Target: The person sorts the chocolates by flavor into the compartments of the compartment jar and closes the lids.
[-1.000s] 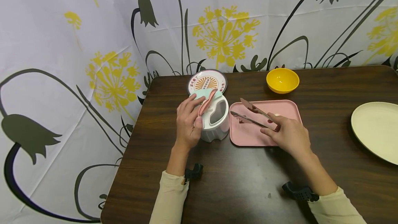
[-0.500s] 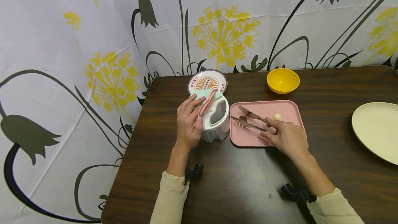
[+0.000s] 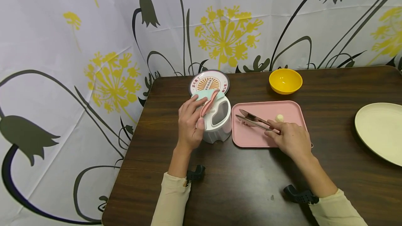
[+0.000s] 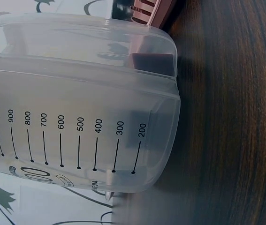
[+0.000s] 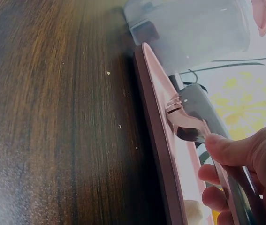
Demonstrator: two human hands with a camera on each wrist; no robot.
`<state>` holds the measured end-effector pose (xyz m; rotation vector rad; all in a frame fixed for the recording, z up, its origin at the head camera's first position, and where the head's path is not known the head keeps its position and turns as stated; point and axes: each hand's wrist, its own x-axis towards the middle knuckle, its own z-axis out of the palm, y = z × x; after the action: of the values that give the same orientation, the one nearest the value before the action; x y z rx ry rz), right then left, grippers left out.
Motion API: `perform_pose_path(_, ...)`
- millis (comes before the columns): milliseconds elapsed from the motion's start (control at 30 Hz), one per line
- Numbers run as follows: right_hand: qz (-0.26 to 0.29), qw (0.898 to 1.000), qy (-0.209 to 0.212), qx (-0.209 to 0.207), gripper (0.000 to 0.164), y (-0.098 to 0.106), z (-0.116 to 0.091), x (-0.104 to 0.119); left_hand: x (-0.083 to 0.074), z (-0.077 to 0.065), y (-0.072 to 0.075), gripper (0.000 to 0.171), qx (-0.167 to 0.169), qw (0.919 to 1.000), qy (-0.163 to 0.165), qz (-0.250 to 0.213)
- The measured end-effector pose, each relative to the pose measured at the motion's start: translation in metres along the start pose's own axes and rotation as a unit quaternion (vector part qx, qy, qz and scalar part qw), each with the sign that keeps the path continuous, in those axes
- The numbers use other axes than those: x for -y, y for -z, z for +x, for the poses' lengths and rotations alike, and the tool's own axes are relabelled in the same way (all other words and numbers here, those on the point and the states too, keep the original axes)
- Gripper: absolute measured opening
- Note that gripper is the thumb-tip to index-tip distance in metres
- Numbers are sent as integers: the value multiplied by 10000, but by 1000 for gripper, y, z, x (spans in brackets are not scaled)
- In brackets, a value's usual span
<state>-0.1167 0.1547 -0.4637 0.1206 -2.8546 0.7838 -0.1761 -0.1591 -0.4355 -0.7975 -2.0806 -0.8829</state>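
My left hand [image 3: 190, 125] pinches the raised pink lid handle [image 3: 208, 104] of a clear measuring container [image 3: 216, 135] with a white top. Its side carries printed volume marks in the left wrist view. My right hand [image 3: 292, 138] grips metal tongs [image 3: 255, 119] by their arms, thumb on one side and fingers on the other. Their scalloped tips lie low over the left part of a pink tray [image 3: 254, 142], slightly apart, with nothing plainly seen between them. A small round whitish piece [image 3: 279, 118] sits in the tray near my right fingers.
Behind the container lies a patterned round plate [image 3: 208, 79]. A yellow bowl [image 3: 285, 81] stands behind the tray, and a large cream plate [image 3: 381, 132] lies at the right. The container stands close against the tray's left edge on the dark wooden table [image 3: 238, 191].
The tongs' arms have come closer together, and their tips have dropped toward the tray. My right hand has shifted slightly nearer, uncovering the whitish piece. My left hand stays put.
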Motion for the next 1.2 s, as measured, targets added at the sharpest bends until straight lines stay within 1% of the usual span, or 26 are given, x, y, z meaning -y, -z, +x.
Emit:
perform_pose_path(333, -6, 9999, -47, -110, 46, 2, -2, 0, -1, 0, 1, 58, 0, 10000, 37, 12)
perform_pose_path(533, -27, 9995, 12, -324, 46, 9, -3, 2, -1, 1, 1, 56, 0, 10000, 0, 15)
perform_pose_path(633, -6, 9984, 138, -545, 46, 16, -4, 5, -1, 1, 1, 55, 11, 10000, 0, 15)
perform_pose_path(700, 9, 9967, 271, -764, 45, 22, -5, 8, -1, 1, 1, 55, 21, 10000, 13, 12)
perform_pose_path(900, 158, 9882, 681, -1365, 45, 42, -6, 21, -3, 2, 2, 56, 18, 10000, 19, 5)
perform_pose_path(1033, 208, 9825, 885, -1627, 45, 53, -7, 32, -2, 2, 2, 57, 15, 10000, 24, -4)
perform_pose_path(1200, 225, 9753, 1173, -1856, 46, 64, -9, 44, -2, 1, 2, 57, 29, 10000, 25, -27)
